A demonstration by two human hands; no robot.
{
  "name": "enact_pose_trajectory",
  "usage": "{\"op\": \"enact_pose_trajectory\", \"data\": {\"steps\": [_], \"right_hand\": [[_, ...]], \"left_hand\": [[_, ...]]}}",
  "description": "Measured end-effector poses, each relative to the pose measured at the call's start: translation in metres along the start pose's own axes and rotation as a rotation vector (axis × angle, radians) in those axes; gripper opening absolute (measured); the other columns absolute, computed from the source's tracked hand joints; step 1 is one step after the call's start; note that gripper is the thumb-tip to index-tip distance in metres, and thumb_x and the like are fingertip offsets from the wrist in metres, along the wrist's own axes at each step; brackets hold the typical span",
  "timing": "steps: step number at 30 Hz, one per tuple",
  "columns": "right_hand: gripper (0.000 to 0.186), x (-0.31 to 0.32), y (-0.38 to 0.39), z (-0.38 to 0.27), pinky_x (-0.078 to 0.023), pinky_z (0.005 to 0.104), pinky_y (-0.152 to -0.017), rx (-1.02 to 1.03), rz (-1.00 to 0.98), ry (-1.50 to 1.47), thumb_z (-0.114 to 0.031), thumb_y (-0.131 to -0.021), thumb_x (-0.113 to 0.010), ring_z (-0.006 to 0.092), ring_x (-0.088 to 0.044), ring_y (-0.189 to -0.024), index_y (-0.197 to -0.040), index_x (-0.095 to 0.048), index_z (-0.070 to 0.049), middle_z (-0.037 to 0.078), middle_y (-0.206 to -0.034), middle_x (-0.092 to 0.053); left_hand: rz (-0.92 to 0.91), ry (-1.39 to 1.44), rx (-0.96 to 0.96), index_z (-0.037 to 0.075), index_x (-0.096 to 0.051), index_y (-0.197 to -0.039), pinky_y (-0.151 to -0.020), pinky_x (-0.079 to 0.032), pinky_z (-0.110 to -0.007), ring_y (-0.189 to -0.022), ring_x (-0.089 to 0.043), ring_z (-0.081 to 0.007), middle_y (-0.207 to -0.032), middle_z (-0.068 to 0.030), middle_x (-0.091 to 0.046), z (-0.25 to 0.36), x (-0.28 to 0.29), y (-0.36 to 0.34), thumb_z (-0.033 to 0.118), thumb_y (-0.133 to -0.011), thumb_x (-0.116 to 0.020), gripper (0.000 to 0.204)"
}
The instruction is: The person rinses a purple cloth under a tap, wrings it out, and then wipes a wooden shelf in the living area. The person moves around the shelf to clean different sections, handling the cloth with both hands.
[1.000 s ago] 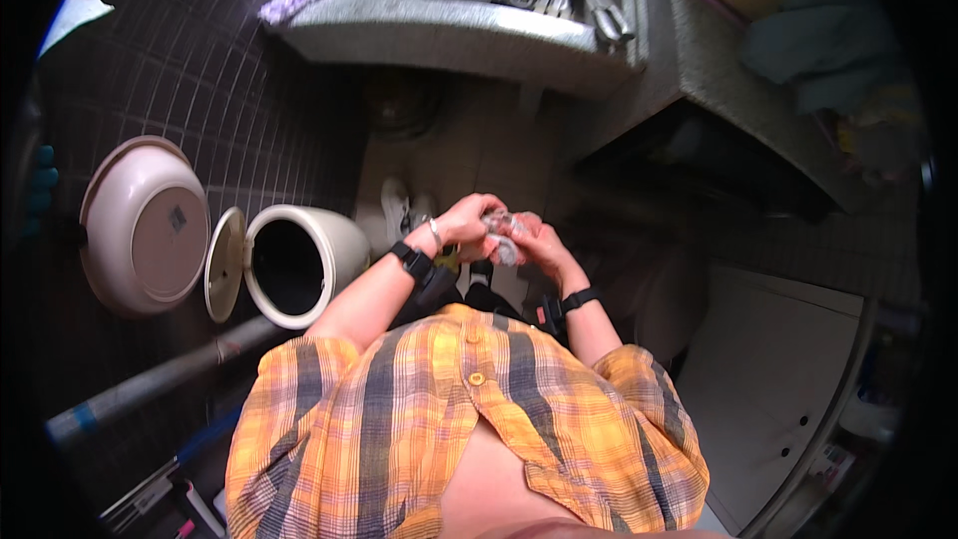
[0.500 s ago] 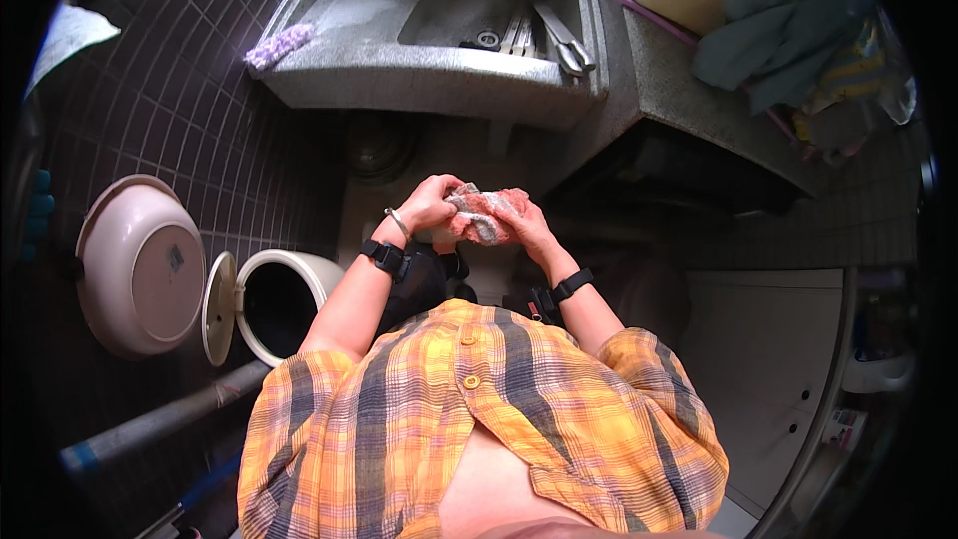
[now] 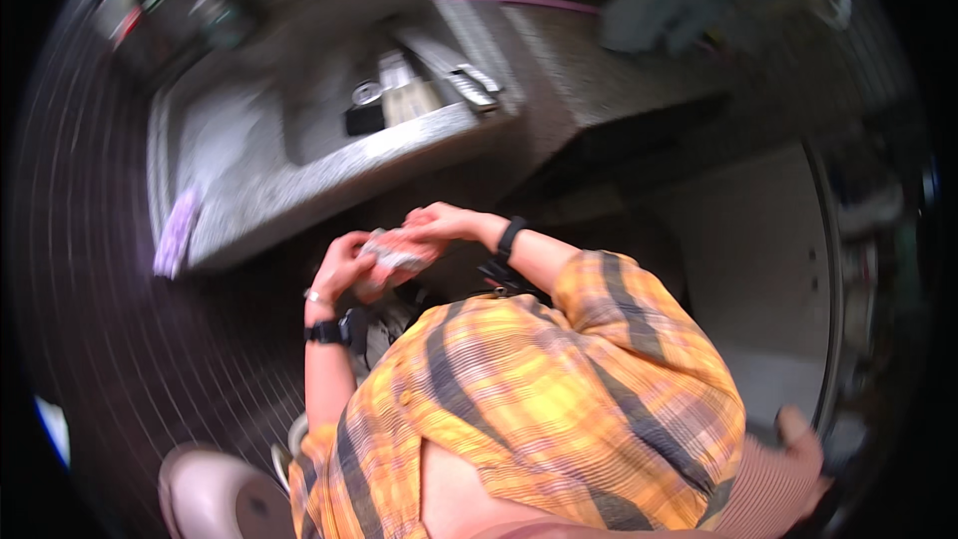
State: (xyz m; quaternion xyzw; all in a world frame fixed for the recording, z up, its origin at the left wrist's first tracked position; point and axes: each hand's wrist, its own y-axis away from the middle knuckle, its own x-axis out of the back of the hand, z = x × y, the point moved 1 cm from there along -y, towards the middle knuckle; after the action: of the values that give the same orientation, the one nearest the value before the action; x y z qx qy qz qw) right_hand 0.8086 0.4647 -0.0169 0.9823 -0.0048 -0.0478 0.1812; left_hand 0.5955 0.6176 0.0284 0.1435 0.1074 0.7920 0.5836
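Observation:
My left hand (image 3: 341, 268) and my right hand (image 3: 441, 224) are raised together in front of my chest. Both grip a small, crumpled, pale clear wrapper or packet (image 3: 392, 253) between them. The picture is blurred, so I cannot tell what the packet holds. Each wrist wears a black band, and my orange plaid shirt fills the lower middle of the view.
A grey stone sink (image 3: 299, 180) lies ahead with several utensils (image 3: 419, 90) in its basin. A purple cloth (image 3: 176, 236) hangs on its left rim. Dark tiled floor spreads to the left. A pale basin (image 3: 215, 499) sits at the lower left, a white appliance (image 3: 758, 269) at the right.
The view has swung and tilted, so the sink now sits upper left and the basin and bucket have slid to the lower edge. Both hands stay closed on the small packet.

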Motion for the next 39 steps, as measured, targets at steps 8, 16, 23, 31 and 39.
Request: {"op": "enact_pose_trajectory", "data": {"steps": [8, 16, 23, 31, 39], "right_hand": [[0.033, 0.021, 0.0, 0.01, -0.051, 0.0335, -0.074, -0.137, 0.217, 0.038, -0.04, -0.08, -0.075, 0.0152, -0.06, -0.081, -0.093, -0.072, -0.01, 0.001, -0.084, -0.065], [0.037, 0.047, -0.009, 0.021, -0.05, 0.0339, -0.059, -0.2, 0.276, -0.001, -0.043, -0.078, -0.075, 0.0177, -0.062, -0.074, -0.096, -0.074, -0.01, 0.002, -0.083, -0.068], [0.037, 0.071, -0.011, 0.053, -0.049, 0.0351, -0.058, -0.123, 0.331, -0.03, -0.033, -0.073, -0.076, 0.019, -0.061, -0.067, -0.096, -0.073, -0.004, 0.005, -0.084, -0.07], [0.034, 0.089, -0.013, 0.032, -0.051, 0.0334, -0.08, -0.07, 0.159, -0.031, -0.023, -0.078, -0.075, 0.0135, -0.06, -0.088, -0.104, -0.068, -0.001, 0.005, -0.1, -0.069], [0.041, 0.088, 0.011, -0.055, -0.052, 0.04, -0.069, -0.16, 0.065, 0.546, -0.042, -0.083, -0.067, 0.0282, -0.068, -0.075, -0.085, -0.073, -0.001, 0.018, -0.08, -0.07]], "left_hand": [[-0.24, -0.002, 0.157, -0.008, -0.056, -0.123, -0.083, -0.052, -0.027, -0.092, -0.064, -0.0138, -0.106, -0.009, -0.067, 0.011, 0.008, -0.055, -0.001, -0.087, -0.06, 0.037], [-0.356, -0.034, 0.269, -0.009, -0.049, -0.128, -0.085, -0.054, -0.03, -0.096, -0.066, -0.0196, -0.111, -0.0154, -0.066, 0.034, 0.0, -0.091, -0.002, -0.09, -0.058, 0.04], [-0.406, -0.077, 0.392, -0.008, -0.053, -0.127, -0.087, -0.052, -0.032, -0.098, -0.065, -0.021, -0.11, -0.0154, -0.066, 0.057, -0.024, -0.128, -0.003, -0.086, -0.059, 0.041], [-0.395, -0.297, 0.222, -0.009, -0.052, -0.128, -0.09, -0.051, -0.032, -0.102, -0.062, -0.0177, -0.114, -0.0141, -0.064, 0.083, -0.014, -0.138, 0.0, -0.082, -0.061, 0.048], [-0.363, -0.19, 0.198, -0.007, -0.053, -0.125, -0.087, -0.051, -0.03, -0.096, -0.061, -0.0143, -0.105, -0.0092, -0.065, 0.094, 0.007, -0.104, -0.004, -0.084, -0.057, 0.041]]}}
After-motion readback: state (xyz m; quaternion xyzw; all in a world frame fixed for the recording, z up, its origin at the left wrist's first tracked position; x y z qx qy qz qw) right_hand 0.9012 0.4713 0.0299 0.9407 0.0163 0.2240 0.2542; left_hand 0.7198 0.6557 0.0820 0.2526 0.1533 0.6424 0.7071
